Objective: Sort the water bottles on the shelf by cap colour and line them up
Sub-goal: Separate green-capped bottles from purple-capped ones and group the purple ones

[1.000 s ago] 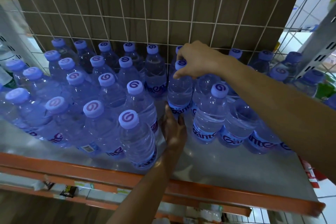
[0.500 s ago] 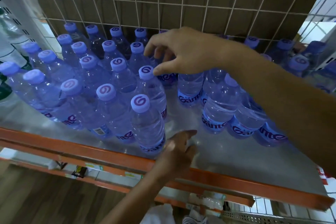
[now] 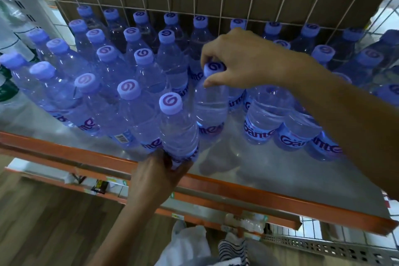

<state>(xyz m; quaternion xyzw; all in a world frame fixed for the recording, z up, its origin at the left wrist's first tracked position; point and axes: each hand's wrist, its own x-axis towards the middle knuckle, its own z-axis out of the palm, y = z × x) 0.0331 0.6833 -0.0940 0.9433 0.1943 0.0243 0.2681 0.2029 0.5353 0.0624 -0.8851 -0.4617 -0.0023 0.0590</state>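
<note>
Both forearms are bare, with no sleeves, watch or rings in view on the left hand [image 3: 159,177] or right hand [image 3: 244,60]. Low in the frame, what seems to be a striped garment [image 3: 232,248] shows, dark and white bands, partly blurred.

Many parts hide behind hands, arms and picture edges

The left hand [image 3: 159,176] covers the bottom of the front clear plastic bottle with a purple cap [image 3: 176,127], so its label is only partly seen. The right hand [image 3: 239,60] hides half of the purple cap of the middle bottle [image 3: 212,101], and its arm covers bottles behind it. The picture's right edge cuts off the far-right purple-capped bottles [image 3: 390,93]. The small dark tag under the orange metal shelf edge [image 3: 248,192] is too blurry to read
</note>
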